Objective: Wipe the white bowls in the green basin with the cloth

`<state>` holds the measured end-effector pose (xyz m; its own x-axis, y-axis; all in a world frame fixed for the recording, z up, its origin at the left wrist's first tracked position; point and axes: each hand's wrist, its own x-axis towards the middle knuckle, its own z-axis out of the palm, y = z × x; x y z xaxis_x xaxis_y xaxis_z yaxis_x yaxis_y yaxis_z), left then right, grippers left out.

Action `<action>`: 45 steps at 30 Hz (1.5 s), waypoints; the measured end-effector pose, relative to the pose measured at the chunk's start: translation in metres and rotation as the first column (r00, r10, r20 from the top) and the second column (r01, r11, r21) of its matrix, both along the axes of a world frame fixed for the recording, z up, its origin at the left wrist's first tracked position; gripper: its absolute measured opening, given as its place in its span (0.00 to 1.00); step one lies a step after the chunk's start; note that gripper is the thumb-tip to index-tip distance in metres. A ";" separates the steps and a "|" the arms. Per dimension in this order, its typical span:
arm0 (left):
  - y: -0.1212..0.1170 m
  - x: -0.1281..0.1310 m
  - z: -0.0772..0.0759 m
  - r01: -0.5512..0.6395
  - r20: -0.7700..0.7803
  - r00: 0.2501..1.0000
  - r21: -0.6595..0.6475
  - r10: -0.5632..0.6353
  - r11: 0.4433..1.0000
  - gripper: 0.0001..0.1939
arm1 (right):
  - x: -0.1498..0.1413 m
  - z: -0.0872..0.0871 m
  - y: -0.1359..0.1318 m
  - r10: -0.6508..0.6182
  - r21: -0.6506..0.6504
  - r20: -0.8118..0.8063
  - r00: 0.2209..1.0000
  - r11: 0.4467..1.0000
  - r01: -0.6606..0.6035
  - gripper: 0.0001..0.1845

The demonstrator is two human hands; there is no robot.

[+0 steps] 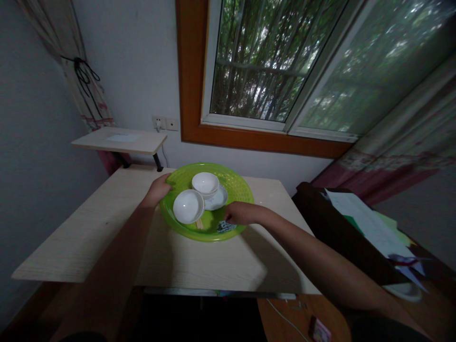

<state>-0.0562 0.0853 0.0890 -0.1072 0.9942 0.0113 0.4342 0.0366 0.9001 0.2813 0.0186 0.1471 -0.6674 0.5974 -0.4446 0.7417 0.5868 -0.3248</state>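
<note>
Green basket [238, 188] on the desk [213, 266], left hand [158, 190] gripping its rim, right hand [242, 213] reaching inside.
The right fingers curl down by a patterned item [226, 227]; whether they grip it, I cannot tell. Near bowl [188, 206], far bowl [205, 183] and plate [218, 198] sit inside. The step looks like handling that small item; the next move calls for a steady rim and care around the plate.

"What sits in the basket [244, 190]?"
"Bowls [188, 207] and a plate [218, 199]."
"And around it?"
"The desk [213, 266] lies under it, the raised shelf [142, 142] behind-left, the window [263, 66] behind, papers [370, 223] to the right"
</note>
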 end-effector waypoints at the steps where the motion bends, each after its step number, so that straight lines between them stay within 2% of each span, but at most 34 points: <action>1: 0.001 0.000 -0.001 0.007 0.007 1.000 0.002 -0.007 1.000 0.35 | 0.006 -0.001 0.005 -0.039 0.070 0.079 0.996 0.997 0.033 0.11; 3: 0.001 -0.001 -0.002 0.023 0.028 0.999 0.003 -0.023 1.000 0.35 | 0.017 -0.002 0.017 -0.124 0.248 0.223 0.967 0.966 0.067 0.11; 6: 0.002 -0.002 -0.003 0.037 0.049 0.998 0.001 -0.037 0.999 0.35 | 0.030 0.000 0.034 -0.196 0.493 0.298 0.934 0.870 0.025 0.12; 8: 0.002 -0.002 -0.001 0.044 0.055 0.998 -0.001 -0.044 0.999 0.34 | 0.035 0.002 0.041 -0.207 0.582 0.289 0.935 0.813 0.000 0.12; 10: 0.004 -0.002 0.002 0.057 0.059 0.997 -0.010 -0.056 0.998 0.32 | 0.037 0.004 0.046 -0.198 0.614 0.280 0.939 0.789 -0.018 0.12; 13: 0.011 -0.004 0.005 0.118 0.091 0.989 -0.034 -0.114 0.992 0.33 | 0.039 0.006 0.048 -0.187 0.605 0.263 0.947 0.796 -0.011 0.13; 16: 0.023 -0.006 0.006 0.165 0.109 0.981 -0.048 -0.159 0.985 0.34 | 0.042 0.005 0.049 -0.145 0.537 0.259 0.955 0.844 -0.017 0.14; 18: 0.028 -0.007 0.007 0.097 0.041 0.995 -0.043 -0.095 0.994 0.32 | 0.044 0.003 0.048 -0.126 0.508 0.256 0.958 0.861 -0.022 0.14; 21: 0.024 -0.005 0.010 -0.077 -0.049 0.996 0.031 0.079 0.997 0.32 | 0.046 0.000 0.047 -0.152 0.517 0.233 0.960 0.856 0.010 0.15; 24: 0.004 0.000 0.008 -0.160 0.043 0.987 0.112 0.156 0.981 0.33 | 0.045 -0.003 0.046 -0.179 0.532 0.217 0.960 0.846 0.037 0.15; 27: -0.028 0.008 -0.007 -0.241 0.176 0.961 0.156 0.213 0.958 0.35 | 0.044 -0.006 0.045 -0.205 0.534 0.217 0.954 0.843 0.060 0.15; 31: -0.075 0.021 -0.034 -0.334 0.293 0.905 0.043 0.308 0.942 0.41 | 0.043 -0.010 0.044 -0.217 0.542 0.214 0.952 0.837 0.069 0.15; 32: -0.085 0.025 -0.038 -0.309 0.273 0.917 0.028 0.290 0.951 0.42 | 0.044 -0.010 0.043 -0.218 0.547 0.213 0.953 0.834 0.068 0.15; 35: -0.100 0.032 -0.043 -0.253 0.114 0.964 0.096 0.242 0.963 0.49 | 0.044 -0.010 0.040 -0.229 0.557 0.207 0.951 0.827 0.077 0.16; 38: -0.095 0.032 -0.038 -0.231 0.071 0.972 0.135 0.223 0.964 0.53 | 0.041 -0.006 0.033 -0.243 0.531 0.217 0.945 0.842 0.095 0.16; 43: -0.063 0.015 -0.033 -0.173 0.233 0.961 0.081 0.150 0.982 0.52 | 0.031 0.001 0.012 -0.318 0.497 0.216 0.923 0.850 0.177 0.15; 45: -0.050 0.010 -0.031 -0.192 0.186 0.966 0.040 0.181 0.981 0.51 | 0.028 0.001 0.008 -0.324 0.507 0.214 0.922 0.843 0.178 0.14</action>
<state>-0.0464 0.0357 0.0584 -0.2961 0.9547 0.0310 0.2549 0.0477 0.9658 0.3095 0.0263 0.1484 -0.3554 0.9105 -0.2112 0.9001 0.3943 0.1853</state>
